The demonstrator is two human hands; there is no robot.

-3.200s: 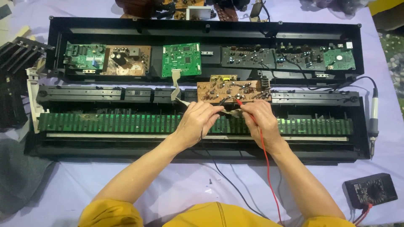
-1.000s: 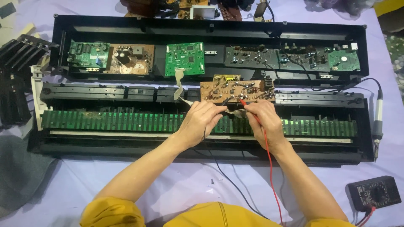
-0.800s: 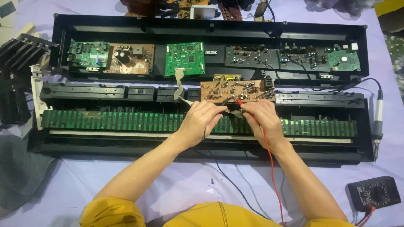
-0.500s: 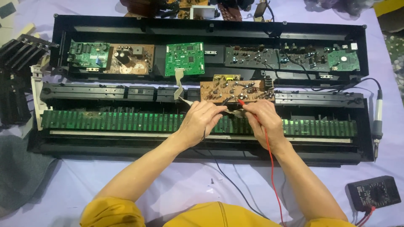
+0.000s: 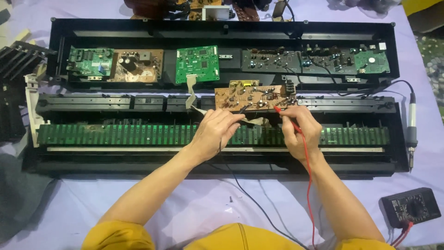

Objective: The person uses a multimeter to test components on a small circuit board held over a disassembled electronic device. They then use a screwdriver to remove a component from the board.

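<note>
An opened electronic keyboard chassis [image 5: 222, 32] lies across the purple-covered table. A brown circuit board [image 5: 252, 96] rests on its middle rail. My left hand [image 5: 213, 132] grips a black probe whose tip touches the board's lower edge. My right hand [image 5: 300, 130] pinches a red probe [image 5: 283, 114], tip on the board's lower right part. A red lead [image 5: 308, 185] runs from it down towards a black multimeter [image 5: 410, 207] at the bottom right. A black lead [image 5: 249, 196] trails from my left hand.
Green boards [image 5: 198, 63] and other circuit boards sit in the chassis's far half. A long green contact strip [image 5: 115, 134] runs along the near half. A soldering iron [image 5: 410, 134] lies at the right end. Black key parts [image 5: 16, 60] are stacked at the left.
The two probe tips have shifted slightly along the brown board; both hands stay at its lower edge. The view has drifted a little.
</note>
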